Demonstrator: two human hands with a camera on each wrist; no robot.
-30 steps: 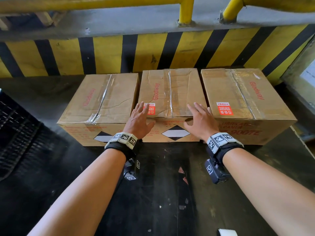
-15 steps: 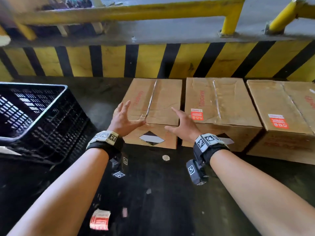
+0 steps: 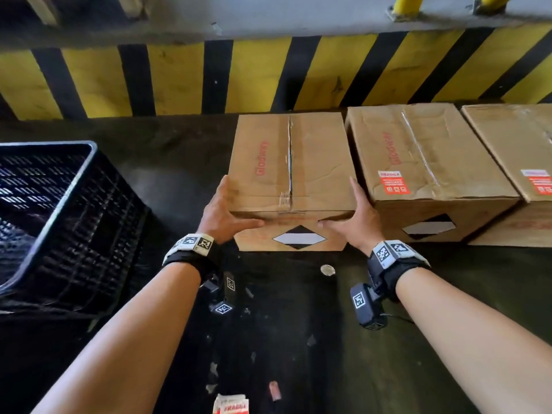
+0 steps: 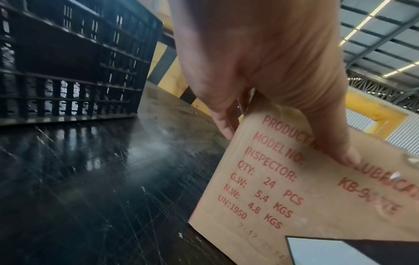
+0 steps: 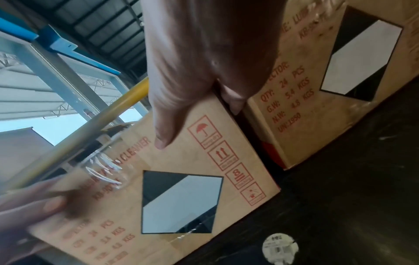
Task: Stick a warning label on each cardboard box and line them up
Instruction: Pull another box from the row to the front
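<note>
Head view first: left box (image 3: 291,171) sits on the dark bench (image 3: 283,339), clamped between both hands at its near corners. Left hand (image 3: 222,215) wraps the left corner, thumb across the front face. Right hand (image 3: 357,218) does the same on the right corner, fingers down in the gap beside the middle box (image 3: 424,156). So each grip is curled onto the box, one per side. No label on this one; the middle box has a red label (image 3: 393,183), and so does the right box (image 3: 513,144). Black crate (image 3: 59,219) sits off to the left. Half a second ago the hands were only reaching for those corners; a second ago they were flat on the middle box.
</note>
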